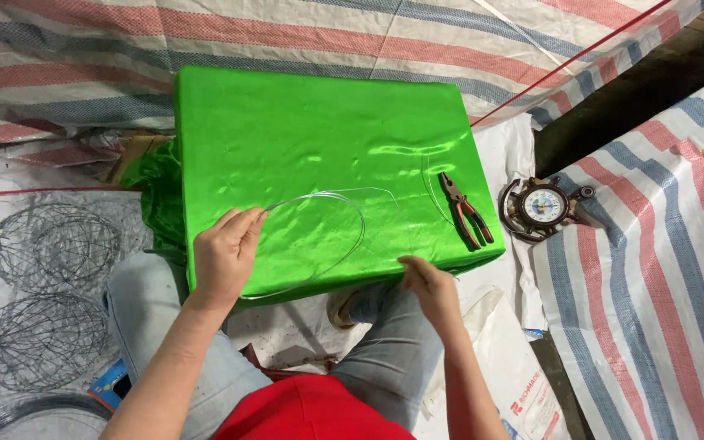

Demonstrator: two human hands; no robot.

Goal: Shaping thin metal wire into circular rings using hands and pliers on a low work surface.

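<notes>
Both hands hold one thin wire loop point(319, 236) over the shiny green cloth box point(311, 138): I see my left hand point(226, 253) pinching it shut, my right hand point(429, 281) closed on its end. Two round wire cages point(42, 285) lie left, one pair of pliers point(466, 210) right.

The green cloth-covered box point(319, 138) lies bare across its far half, toward 12 o'clock. At 3 o'clock the pliers point(466, 210) block its right edge; a wire loop point(344, 213) crosses the near middle. At 9 o'clock, 2 wire cages point(46, 244) crowd the floor.
</notes>
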